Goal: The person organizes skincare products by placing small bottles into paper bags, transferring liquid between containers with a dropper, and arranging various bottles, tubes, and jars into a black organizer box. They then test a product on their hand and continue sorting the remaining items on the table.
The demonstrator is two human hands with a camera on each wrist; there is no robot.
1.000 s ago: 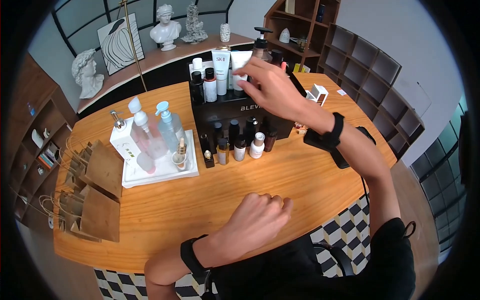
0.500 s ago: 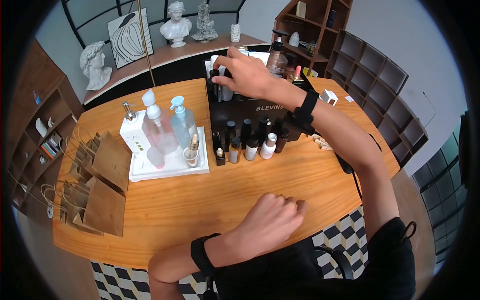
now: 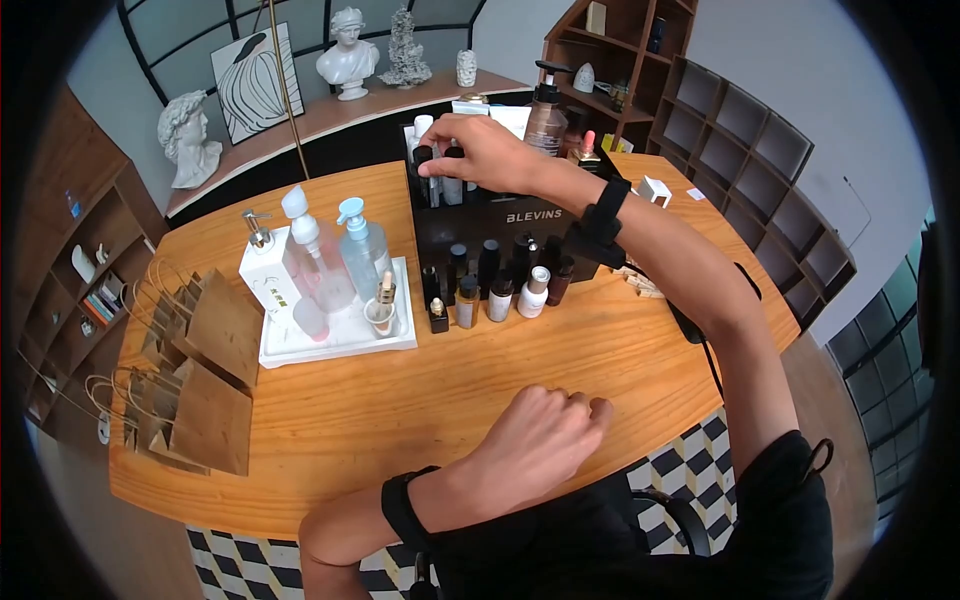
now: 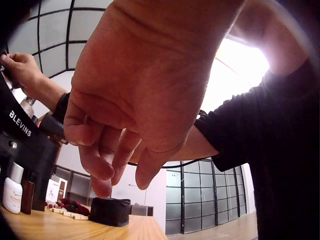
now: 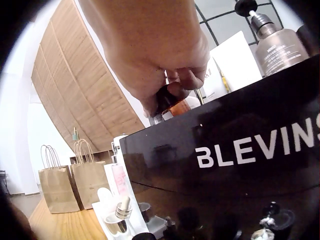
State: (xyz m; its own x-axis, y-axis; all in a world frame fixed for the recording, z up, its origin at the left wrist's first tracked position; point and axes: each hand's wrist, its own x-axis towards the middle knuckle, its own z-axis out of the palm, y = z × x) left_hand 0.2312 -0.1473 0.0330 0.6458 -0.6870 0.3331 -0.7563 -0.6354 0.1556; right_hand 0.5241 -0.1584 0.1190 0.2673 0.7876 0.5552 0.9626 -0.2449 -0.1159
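My right hand (image 3: 490,155) reaches over the front wall of a black BLEVINS organizer box (image 3: 470,230). Its thumb and fingers pinch a small black-capped bottle (image 3: 424,160) standing at the box's left front corner. From the right wrist view, the fingers close around a dark cap (image 5: 164,97), with amber glass showing beside it. Another black-capped bottle (image 3: 453,180) stands under the palm. Behind the hand are tubes, partly hidden, and a brown pump bottle (image 3: 546,122). My left hand (image 3: 540,440) hangs loosely curled over the table's near edge, holding nothing.
Several small bottles, including a white one (image 3: 534,293), stand before the box. On the left, a white tray (image 3: 340,352) carries pump bottles and a small cup. Brown paper bags (image 3: 212,420) line the left edge. A black pouch (image 4: 110,212) lies to the right.
My right hand has moved left from beside the white tube to the front left corner bottle, and its fingers have closed on it. The left hand stays loosely curled near the edge.
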